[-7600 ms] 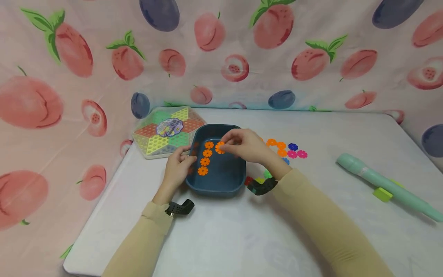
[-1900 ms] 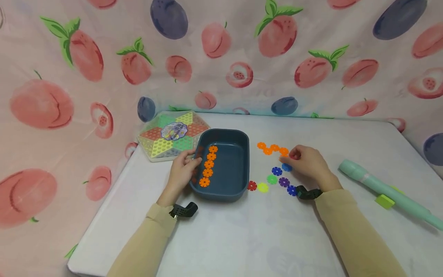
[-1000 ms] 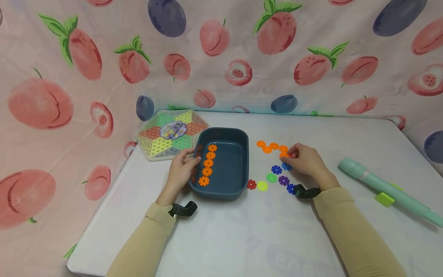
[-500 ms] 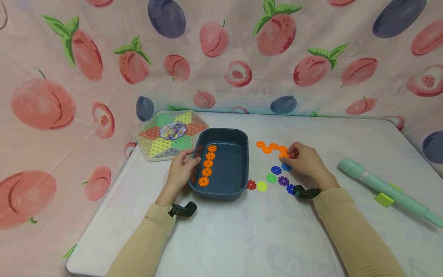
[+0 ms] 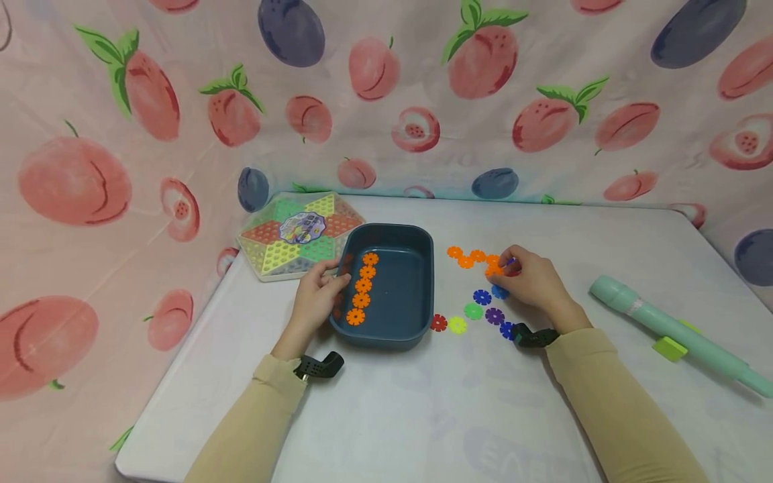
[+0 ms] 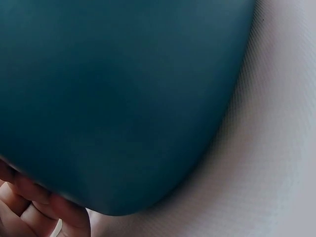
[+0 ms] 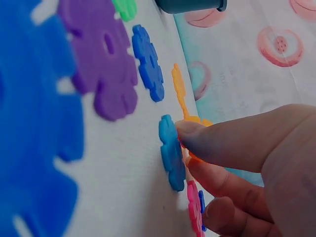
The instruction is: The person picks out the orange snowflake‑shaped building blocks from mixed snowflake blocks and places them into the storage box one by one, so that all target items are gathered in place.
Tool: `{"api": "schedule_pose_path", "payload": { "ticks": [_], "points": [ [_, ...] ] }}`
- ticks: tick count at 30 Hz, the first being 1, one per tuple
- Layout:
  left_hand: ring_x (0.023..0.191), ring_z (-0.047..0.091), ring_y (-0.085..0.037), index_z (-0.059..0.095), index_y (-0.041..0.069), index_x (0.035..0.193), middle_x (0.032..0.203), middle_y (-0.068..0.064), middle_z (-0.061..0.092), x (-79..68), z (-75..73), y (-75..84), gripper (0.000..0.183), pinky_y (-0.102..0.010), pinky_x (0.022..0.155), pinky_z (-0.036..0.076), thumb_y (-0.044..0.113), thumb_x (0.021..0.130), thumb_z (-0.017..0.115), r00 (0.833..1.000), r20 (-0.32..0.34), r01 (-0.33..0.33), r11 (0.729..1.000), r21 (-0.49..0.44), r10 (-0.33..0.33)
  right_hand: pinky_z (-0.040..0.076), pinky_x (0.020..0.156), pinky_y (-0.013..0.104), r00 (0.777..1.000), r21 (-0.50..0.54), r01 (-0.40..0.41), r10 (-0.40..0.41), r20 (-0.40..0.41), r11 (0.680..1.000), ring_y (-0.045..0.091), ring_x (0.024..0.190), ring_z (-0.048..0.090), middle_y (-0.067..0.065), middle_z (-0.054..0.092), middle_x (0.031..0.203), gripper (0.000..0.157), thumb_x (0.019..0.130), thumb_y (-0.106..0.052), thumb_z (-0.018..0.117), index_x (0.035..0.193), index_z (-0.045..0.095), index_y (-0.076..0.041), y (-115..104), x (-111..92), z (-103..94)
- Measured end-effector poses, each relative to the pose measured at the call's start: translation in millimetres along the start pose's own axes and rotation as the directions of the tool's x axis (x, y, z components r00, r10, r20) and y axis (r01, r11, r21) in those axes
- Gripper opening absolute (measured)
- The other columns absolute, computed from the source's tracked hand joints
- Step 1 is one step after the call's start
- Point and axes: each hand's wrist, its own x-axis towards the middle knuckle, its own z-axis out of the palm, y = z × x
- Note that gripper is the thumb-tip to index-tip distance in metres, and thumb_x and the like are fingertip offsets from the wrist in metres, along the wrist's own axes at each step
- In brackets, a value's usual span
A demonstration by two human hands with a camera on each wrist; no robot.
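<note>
My left hand holds the left wall of a dark blue plastic tub, thumb at the rim; in the left wrist view its fingers curl against the tub's outside. Several orange snowflake discs lie in a column on the tub's floor. To the right of the tub, my right hand pinches an orange snowflake disc low over the table, beside more orange discs. The right wrist view shows the thumb and finger at it, behind a light blue disc; a pink disc sits below the fingers.
Loose discs in green, purple, yellow, red and blue lie right of the tub. A hexagonal Chinese checkers box stands back left. A mint-green tube-shaped object with a lime-green block lies right.
My right hand has left the tub, where the orange column is one disc longer, and moved right to the loose discs. Lately it has barely moved. My left hand stays on the tub.
</note>
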Motion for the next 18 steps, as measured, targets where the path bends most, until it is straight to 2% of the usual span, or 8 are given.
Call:
{"api": "schedule_pose_path", "payload": {
  "ticks": [10, 18],
  "points": [
    [0.059, 0.051, -0.021, 0.056, 0.005, 0.144, 0.064, -0.005, 0.053, 1.3, 0.7, -1.8, 0.048, -0.03, 0.052, 0.044, 0.02, 0.099, 0.065, 1.0, 0.0, -0.01, 1.0, -0.003, 0.01, 0.054, 0.077, 0.042, 0.999, 0.053, -0.04, 0.04, -0.006, 0.998, 0.033, 0.088, 0.058, 0.016, 0.064, 0.104, 0.041, 0.094, -0.037, 0.076, 0.119, 0.057, -0.01, -2.4, 0.0, 0.3],
    [0.058, 0.05, -0.021, 0.056, 0.006, 0.143, 0.063, -0.004, 0.053, 1.0, -0.5, -3.6, 0.047, -0.03, 0.052, 0.043, 0.02, 0.099, 0.065, 1.0, 0.002, -0.015, 1.0, 0.005, 0.015, 0.052, 0.082, 0.044, 1.0, 0.085, -0.003, 0.004, -0.016, 0.996, 0.034, 0.097, 0.058, 0.014, 0.066, 0.107, 0.035, 0.095, -0.035, 0.074, 0.123, 0.066, -0.015, -9.0, -1.2, -0.5]
  ]
}}
